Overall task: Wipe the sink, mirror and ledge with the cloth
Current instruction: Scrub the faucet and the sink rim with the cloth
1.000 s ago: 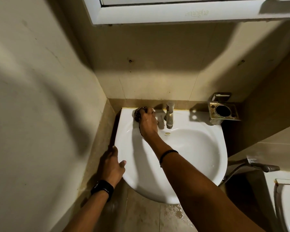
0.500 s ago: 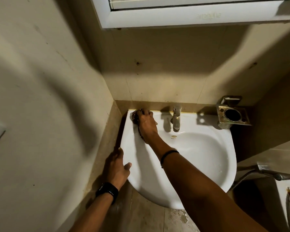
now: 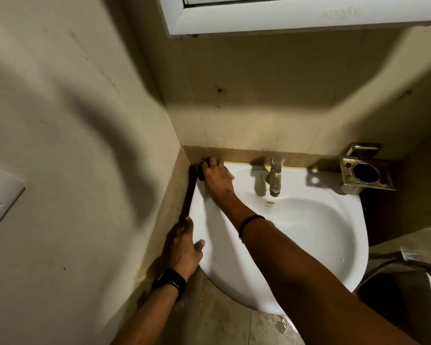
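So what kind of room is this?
Most likely a small bathroom. There is a white sink with a metal tap, fixed to tiled walls, and a metal holder on the wall beside it. The right hand presses a cloth on the sink's back corner.

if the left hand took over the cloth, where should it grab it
Probably the bunched part of the cloth poking out past the right hand at the sink's back left corner. Come from the left along the rim: the rest is pinned under the palm, and the left hand sits there already.
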